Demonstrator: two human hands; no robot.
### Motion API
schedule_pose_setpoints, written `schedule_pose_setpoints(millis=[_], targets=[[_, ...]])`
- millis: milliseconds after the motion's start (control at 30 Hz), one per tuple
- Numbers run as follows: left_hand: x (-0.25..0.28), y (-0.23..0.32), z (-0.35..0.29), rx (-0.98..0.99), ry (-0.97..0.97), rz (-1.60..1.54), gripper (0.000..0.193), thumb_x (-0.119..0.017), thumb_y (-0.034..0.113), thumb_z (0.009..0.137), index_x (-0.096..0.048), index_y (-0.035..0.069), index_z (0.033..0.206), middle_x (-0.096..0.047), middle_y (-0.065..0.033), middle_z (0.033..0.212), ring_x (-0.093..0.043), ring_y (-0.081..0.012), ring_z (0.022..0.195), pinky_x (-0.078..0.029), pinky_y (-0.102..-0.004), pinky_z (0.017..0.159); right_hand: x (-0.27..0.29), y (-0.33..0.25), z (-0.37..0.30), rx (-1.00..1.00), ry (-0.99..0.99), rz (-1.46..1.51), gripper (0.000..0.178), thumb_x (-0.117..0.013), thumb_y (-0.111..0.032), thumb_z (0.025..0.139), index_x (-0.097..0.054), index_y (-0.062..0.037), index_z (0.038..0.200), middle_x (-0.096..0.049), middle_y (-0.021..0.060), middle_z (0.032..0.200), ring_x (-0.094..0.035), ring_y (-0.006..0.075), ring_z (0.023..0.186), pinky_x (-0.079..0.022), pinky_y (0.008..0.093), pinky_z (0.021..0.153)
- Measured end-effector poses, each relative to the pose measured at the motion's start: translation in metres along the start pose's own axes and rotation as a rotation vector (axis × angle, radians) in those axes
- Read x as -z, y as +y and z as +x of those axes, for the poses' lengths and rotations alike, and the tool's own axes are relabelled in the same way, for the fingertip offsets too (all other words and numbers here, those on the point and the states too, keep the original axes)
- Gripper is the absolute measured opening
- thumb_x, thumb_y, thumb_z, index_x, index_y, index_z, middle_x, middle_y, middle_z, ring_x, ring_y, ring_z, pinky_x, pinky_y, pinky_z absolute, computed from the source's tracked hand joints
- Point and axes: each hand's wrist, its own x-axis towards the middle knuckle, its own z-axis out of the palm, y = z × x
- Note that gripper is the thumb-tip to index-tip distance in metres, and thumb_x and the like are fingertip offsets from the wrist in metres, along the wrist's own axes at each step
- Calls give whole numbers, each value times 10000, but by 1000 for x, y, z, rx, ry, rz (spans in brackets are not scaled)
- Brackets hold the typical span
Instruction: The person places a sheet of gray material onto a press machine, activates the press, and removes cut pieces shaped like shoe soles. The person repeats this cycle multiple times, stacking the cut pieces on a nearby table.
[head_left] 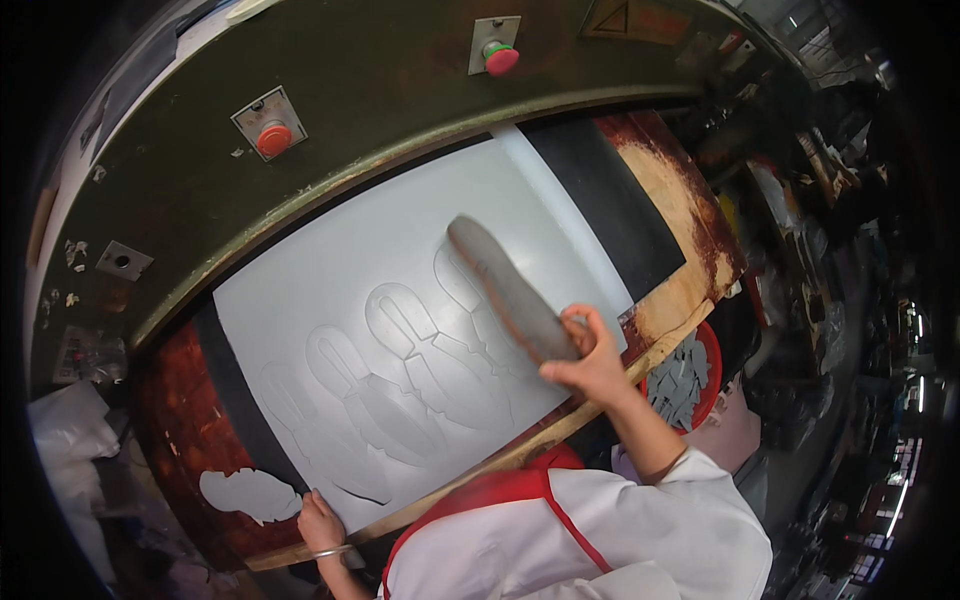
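A sole-shaped cutting die (512,292), dark grey with a brownish rim and slightly blurred, slants over the right part of a smooth grey sheet (330,265). Fingers and thumb of my right hand (588,358) grip its near end. Several sole-shaped outlines, each with a U-shaped loop at its far end, are pressed or cut into the sheet; the die partly covers the rightmost one. At the near left corner, my left hand (320,522) is closed on the sheet's edge. Beside its fingertips lie light grey cut pieces (247,495).
A green machine beam (380,100) with red push buttons (273,138) spans the far side. The sheet rests on a black mat (610,200) over a worn wooden board (670,210). A red tub (712,370) of grey scraps stands at the right, below the board's edge.
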Motion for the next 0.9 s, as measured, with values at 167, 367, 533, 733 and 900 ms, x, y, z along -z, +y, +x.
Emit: schedule_pose_setpoints(millis=[167,367,533,733,900], targets=[[-9,0,-4,-33,95,27,285,-418,251,974,-519,16,848,-578,-271,698,-561,-472,669,-428,-529,553,19,-19,64,392,206,-894,671,-828,-122,517,-472,-47,1082,-500,138,1140,-474,303,1108,-394,369,952],[-13,1,2,-58,156,-182,245,-436,217,974,-518,1,893,-563,-247,704,-549,-438,649,-427,-464,551,27,5,94,534,219,-1041,878,-834,-142,548,-403,-47,1307,-460,176,1282,-412,330,1230,-360,379,1025],[-24,7,0,-45,192,-399,298,-482,189,958,-517,-63,1113,-600,-259,939,-583,-396,846,-468,-379,749,31,23,99,368,377,-719,958,-845,-138,595,-316,-61,1389,-442,185,1335,-430,289,1256,-352,359,1049],[-29,26,56,-51,498,-209,343,-523,183,934,-544,-83,1150,-606,-280,1065,-589,-418,951,-463,-414,826,7,4,157,356,289,-816,1015,-840,-136,610,-246,-64,1430,-418,188,1363,-415,284,1273,-350,372,1049],[-14,49,115,-14,525,-317,315,-532,178,926,-578,-64,1122,-637,-261,988,-617,-402,862,-479,-404,763,-24,-70,240,626,455,-710,901,-724,-282,759,-199,28,1421,-336,263,1384,-346,388,1272,-300,452,1041]])
